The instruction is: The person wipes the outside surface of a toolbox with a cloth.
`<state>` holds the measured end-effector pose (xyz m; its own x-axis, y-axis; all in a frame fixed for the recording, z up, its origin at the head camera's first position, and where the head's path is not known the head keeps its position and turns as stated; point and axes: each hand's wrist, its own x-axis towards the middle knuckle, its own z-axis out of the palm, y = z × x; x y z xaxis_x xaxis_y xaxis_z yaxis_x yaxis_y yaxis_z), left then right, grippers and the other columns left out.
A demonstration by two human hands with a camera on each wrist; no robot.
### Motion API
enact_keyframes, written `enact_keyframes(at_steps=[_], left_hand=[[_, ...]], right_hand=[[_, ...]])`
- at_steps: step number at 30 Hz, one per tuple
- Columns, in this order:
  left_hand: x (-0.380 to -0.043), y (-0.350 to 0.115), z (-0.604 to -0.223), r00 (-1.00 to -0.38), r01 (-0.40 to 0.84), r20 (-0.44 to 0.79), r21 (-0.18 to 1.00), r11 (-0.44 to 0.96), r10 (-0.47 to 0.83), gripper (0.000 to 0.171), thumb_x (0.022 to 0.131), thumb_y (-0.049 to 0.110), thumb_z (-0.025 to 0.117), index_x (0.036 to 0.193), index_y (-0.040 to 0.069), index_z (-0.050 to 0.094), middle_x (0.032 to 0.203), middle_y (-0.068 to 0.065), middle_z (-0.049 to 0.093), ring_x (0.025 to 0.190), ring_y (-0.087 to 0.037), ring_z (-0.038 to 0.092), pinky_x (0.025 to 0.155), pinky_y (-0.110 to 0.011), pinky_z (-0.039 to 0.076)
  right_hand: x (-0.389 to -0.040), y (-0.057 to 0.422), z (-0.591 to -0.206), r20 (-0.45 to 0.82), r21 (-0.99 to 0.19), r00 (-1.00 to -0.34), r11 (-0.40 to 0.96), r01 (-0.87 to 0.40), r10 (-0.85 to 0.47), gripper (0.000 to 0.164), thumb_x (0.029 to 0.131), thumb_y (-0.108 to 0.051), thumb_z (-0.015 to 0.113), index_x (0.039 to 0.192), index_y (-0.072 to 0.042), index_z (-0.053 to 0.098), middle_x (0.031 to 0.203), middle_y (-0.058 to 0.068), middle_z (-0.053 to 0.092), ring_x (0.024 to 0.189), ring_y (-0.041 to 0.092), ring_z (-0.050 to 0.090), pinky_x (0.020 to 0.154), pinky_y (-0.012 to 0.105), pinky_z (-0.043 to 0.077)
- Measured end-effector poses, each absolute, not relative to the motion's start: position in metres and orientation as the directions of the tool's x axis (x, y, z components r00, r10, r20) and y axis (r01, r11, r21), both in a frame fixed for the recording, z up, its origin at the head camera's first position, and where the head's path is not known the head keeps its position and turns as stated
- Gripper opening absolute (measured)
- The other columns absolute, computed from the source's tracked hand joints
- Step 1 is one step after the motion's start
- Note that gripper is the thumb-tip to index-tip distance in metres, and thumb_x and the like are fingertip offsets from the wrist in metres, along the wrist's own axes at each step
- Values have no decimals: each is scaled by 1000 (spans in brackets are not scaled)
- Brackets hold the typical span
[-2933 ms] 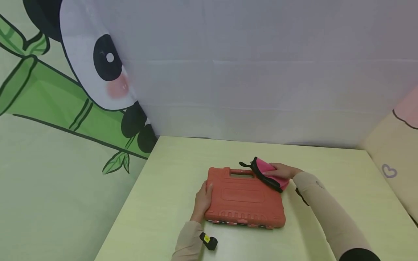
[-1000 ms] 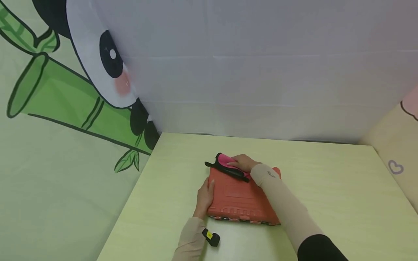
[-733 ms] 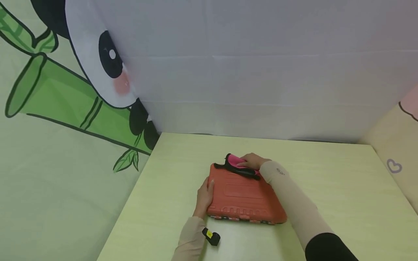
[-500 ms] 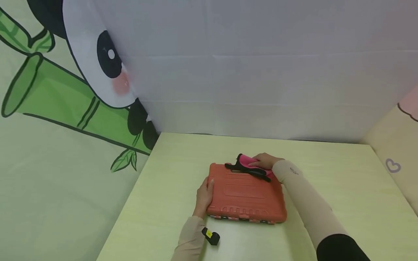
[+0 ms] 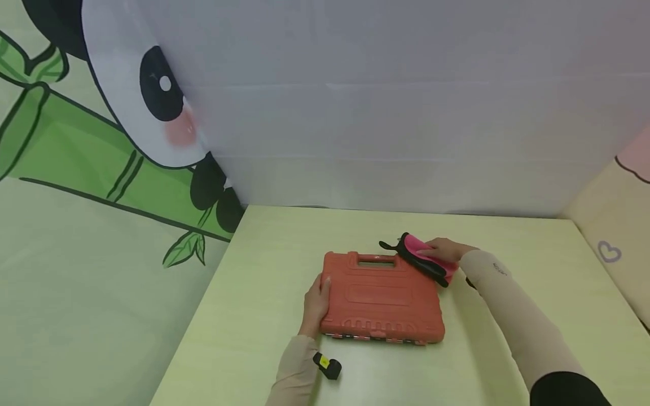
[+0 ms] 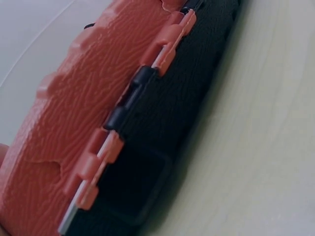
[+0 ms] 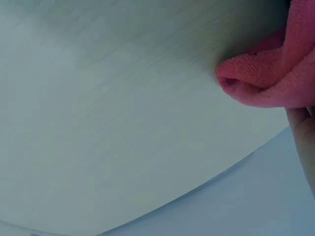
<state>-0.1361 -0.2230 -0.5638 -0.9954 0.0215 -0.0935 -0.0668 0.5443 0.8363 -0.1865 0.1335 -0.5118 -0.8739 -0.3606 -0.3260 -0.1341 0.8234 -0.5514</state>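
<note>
Where a rectangular orange-red plastic case (image 5: 381, 303) shows at lower centre, our left hand (image 5: 315, 304) grips its left edge. Our right hand (image 5: 447, 249) pinches a black-edged pink cloth (image 5: 422, 261).

- An indoor corner set up like a small booth; whether in a home, a school or a studio cannot be told.
- Back wall (image 5: 386, 124): plain pale grey, crossed by straight creases like those of a folded sheet.
- Left wall (image 5: 101, 293): pale green, printed with a large cartoon panda (image 5: 124, 101) and bamboo (image 5: 86, 146), as in a children's room.
- Right wall (image 5: 589, 208): cream, with a pink patch (image 5: 638, 153) and a purple heart (image 5: 600, 251).
- Table (image 5: 284, 242): pale, faintly wood-grained, its far edge along the back wall.
</note>
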Motion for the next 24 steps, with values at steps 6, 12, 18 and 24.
enact_keyframes(at_steps=[6, 12, 18, 24], left_hand=[[-135, -226, -562, -996, -66, -92, 834, 548, 20, 49, 99, 35, 38, 135, 3, 43, 128, -22, 53, 113, -37, 53, 93, -51, 43], [-134, -230, -561, -996, -57, -85, 828, 558, 25, 50, 99, 35, 38, 135, 2, 43, 127, -24, 53, 112, -38, 54, 91, -52, 43], [-132, -230, -564, -994, -75, -109, 829, 554, 29, 50, 99, 37, 37, 136, 5, 42, 128, -21, 53, 111, -36, 55, 91, -51, 44], [-133, -230, -564, -996, -45, -84, 822, 567, 43, 50, 99, 36, 37, 136, 2, 42, 127, -23, 53, 108, -35, 56, 89, -51, 44]], right_hand=[[-174, 127, -518, -220, -586, -915, 795, -154, -339, 32, 94, -37, 49, 78, -10, 57, 70, -4, 44, 72, 12, 43, 70, 28, 35], [-155, 102, -521, -51, -529, -945, 811, -249, -323, 28, 93, -35, 52, 76, -12, 56, 58, -7, 34, 63, 9, 42, 67, 28, 36], [-126, 91, -523, 70, -402, -948, 861, -312, -311, 44, 92, -33, 53, 126, -5, 55, 113, 17, 62, 106, 33, 59, 92, 48, 45], [-92, 81, -523, 122, -307, -924, 871, -383, -363, 48, 90, -27, 58, 131, -4, 51, 131, 22, 51, 122, 41, 46, 95, 51, 42]])
